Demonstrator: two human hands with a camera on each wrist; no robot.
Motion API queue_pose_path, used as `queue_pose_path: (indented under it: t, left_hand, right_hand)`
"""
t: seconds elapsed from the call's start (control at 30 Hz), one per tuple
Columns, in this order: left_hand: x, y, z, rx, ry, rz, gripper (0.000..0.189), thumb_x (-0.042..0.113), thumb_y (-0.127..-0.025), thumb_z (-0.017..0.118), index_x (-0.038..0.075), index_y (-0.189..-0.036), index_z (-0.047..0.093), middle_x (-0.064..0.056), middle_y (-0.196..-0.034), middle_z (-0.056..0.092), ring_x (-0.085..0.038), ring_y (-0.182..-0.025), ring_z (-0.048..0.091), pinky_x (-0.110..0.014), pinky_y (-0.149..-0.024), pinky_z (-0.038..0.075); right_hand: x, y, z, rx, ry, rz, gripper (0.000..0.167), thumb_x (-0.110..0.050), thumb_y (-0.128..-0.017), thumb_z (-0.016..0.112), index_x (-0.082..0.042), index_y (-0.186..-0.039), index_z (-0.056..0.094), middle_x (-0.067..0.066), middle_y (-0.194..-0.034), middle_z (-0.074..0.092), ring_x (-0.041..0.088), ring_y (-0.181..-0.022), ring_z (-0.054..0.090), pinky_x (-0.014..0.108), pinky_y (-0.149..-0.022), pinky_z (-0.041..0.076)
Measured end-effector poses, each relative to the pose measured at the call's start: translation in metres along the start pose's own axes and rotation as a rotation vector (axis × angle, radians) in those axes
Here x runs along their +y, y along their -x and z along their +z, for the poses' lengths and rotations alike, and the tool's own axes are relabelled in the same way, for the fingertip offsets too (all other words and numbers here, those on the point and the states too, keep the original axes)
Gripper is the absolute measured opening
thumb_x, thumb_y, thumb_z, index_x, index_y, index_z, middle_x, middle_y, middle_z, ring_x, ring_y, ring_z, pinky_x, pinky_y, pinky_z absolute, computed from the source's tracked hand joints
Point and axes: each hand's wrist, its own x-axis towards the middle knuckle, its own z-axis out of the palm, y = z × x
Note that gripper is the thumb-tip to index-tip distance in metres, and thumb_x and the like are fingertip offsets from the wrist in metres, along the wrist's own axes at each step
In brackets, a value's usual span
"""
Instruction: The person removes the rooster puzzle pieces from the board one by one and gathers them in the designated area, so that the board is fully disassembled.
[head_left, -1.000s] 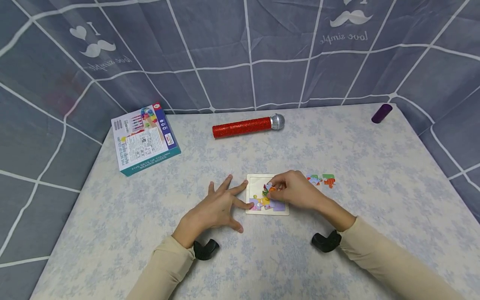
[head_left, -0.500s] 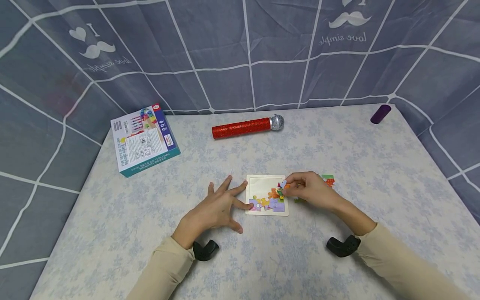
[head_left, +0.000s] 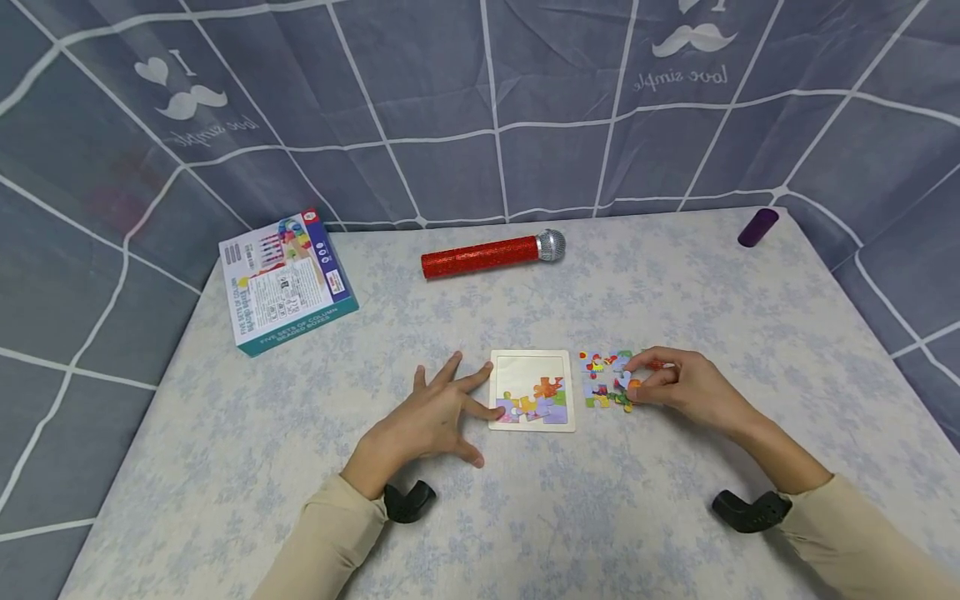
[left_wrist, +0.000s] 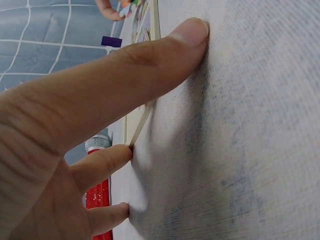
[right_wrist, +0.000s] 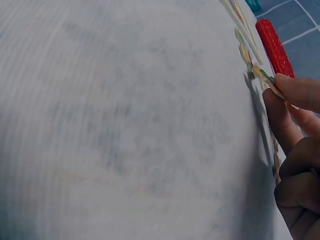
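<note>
A pale square puzzle tray [head_left: 531,367] lies in the middle of the head view. Purple, yellow and orange puzzle pieces [head_left: 546,388] fill its lower part, and its upper part is bare. With fingers spread, my left hand [head_left: 431,421] rests at the tray's left side, two fingertips on its frame. My right hand [head_left: 697,387] pinches a colourful puzzle piece [right_wrist: 272,85] between thumb and finger, to the right of the tray. Beside that hand lie several loose puzzle pieces [head_left: 597,364] on the cloth, some partly hidden by its fingers.
A red glitter microphone [head_left: 487,256] lies behind the tray. At the back left is a boxed toy set [head_left: 285,279], and a purple cylinder [head_left: 758,227] lies at the back right. A grey tiled-pattern curtain [head_left: 442,75] hangs behind the patterned tablecloth [head_left: 540,517].
My right hand has moved right from over the tray to the loose pieces, carrying the puzzle piece. An orange piece now shows uncovered in the tray. My left hand has stayed put.
</note>
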Motion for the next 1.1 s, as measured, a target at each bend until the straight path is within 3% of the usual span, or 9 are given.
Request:
queue_pose_path:
  t: [0.23, 0.53, 0.93, 1.1]
  left_hand:
    - [0.000, 0.000, 0.000, 0.000, 0.005, -0.004, 0.063, 0.031, -0.059, 0.095, 0.026, -0.117, 0.074, -0.003, -0.158, 0.032, -0.041, -0.148, 0.003, -0.078, -0.103, 0.001]
    - [0.000, 0.000, 0.001, 0.002, 0.018, -0.003, 0.063, 0.030, -0.059, 0.095, 0.025, -0.117, 0.074, -0.003, -0.158, 0.032, -0.041, -0.148, 0.002, -0.078, -0.103, 0.000]
    - [0.001, 0.001, 0.000, 0.004, -0.002, 0.012, 0.063, 0.032, -0.058, 0.095, 0.025, -0.118, 0.074, -0.004, -0.157, 0.032, -0.042, -0.148, 0.004, -0.079, -0.102, 0.002]
    - [0.001, 0.001, 0.000, 0.007, -0.002, 0.009, 0.062, 0.031, -0.058, 0.095, 0.025, -0.117, 0.074, -0.004, -0.157, 0.033, -0.043, -0.148, 0.004, -0.079, -0.102, 0.002]
  right_hand:
    - [0.005, 0.001, -0.001, 0.040, 0.078, 0.000, 0.040, -0.027, -0.086, 0.077, -0.006, -0.118, 0.066, 0.001, -0.080, 0.073, 0.015, -0.083, 0.063, 0.024, -0.070, 0.047]
    - [0.004, 0.000, 0.003, 0.125, 0.232, -0.055, 0.029, -0.021, -0.083, 0.079, -0.009, -0.107, 0.072, -0.003, -0.073, 0.066, 0.014, -0.066, 0.057, 0.027, -0.061, 0.043]
    - [-0.006, 0.000, 0.004, 0.191, 0.281, -0.080, 0.019, -0.028, -0.084, 0.078, -0.014, -0.096, 0.074, -0.003, -0.074, 0.062, 0.013, -0.064, 0.051, 0.026, -0.056, 0.040]
    - [-0.016, -0.010, 0.017, 0.150, 0.252, -0.153, 0.016, -0.019, -0.082, 0.079, -0.013, -0.096, 0.074, -0.003, -0.078, 0.063, 0.011, -0.057, 0.049, 0.026, -0.052, 0.040]
